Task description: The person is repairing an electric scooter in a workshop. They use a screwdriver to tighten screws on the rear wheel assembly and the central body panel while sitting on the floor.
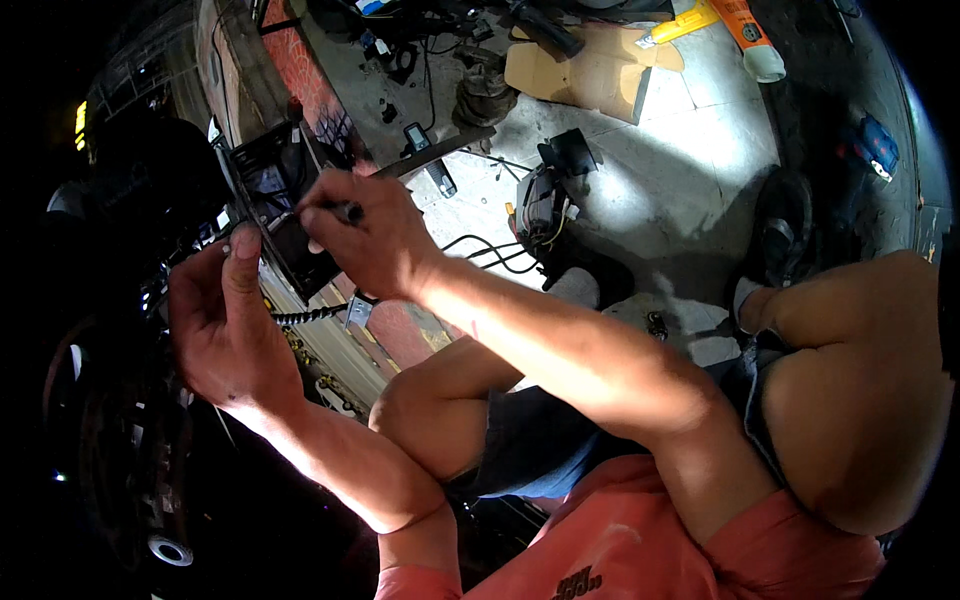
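Note:
My right hand (pixel 375 235) is closed round a slim black-handled tool (pixel 349 212). Its thin end points left toward a dark open frame (pixel 285 180) with black walls and parts inside. Beside the frame's near left side is my left hand (pixel 235 330), thumb raised and fingers curled in. Something small and pale shows at the left thumb and fingertips, too small to name. Below both hands, a black ribbed cable (pixel 308 317) runs to a small metal bracket (pixel 360 310).
On the lit floor lie a handheld meter (pixel 440 178), a black device with loose wires (pixel 540 205), a cardboard piece (pixel 585 75) and an orange bottle (pixel 745 35). A red-patterned board (pixel 300 75) stands beyond the frame. Dark machinery fills the left side.

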{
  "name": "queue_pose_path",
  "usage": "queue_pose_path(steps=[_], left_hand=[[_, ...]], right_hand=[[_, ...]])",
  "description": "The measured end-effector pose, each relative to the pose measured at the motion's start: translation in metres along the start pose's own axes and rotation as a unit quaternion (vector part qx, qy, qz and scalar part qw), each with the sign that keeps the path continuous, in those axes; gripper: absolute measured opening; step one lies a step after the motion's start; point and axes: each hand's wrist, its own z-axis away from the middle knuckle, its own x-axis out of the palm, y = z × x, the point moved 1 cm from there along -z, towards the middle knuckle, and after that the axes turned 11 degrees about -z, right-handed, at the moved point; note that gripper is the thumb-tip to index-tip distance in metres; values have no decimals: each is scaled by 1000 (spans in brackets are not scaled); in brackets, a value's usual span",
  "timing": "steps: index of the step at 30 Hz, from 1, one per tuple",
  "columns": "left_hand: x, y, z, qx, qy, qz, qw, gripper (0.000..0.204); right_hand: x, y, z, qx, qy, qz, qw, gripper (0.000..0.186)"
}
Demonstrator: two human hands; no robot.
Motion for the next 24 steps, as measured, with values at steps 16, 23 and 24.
queue_pose_path(steps=[16, 23, 24], left_hand=[[-2, 4, -10, -1, -8, -18, 1000, 43], [1, 4, -2, -13, -6, -15, 1000, 44], [0, 1, -2, -16, -12, -1, 1000, 45]], right_hand=[[0, -22, -85, 31, 29, 245, 969, 32], [6, 3, 8, 6, 32, -61, 998, 20], [8, 5, 12, -22, 35, -65, 997, 21]])
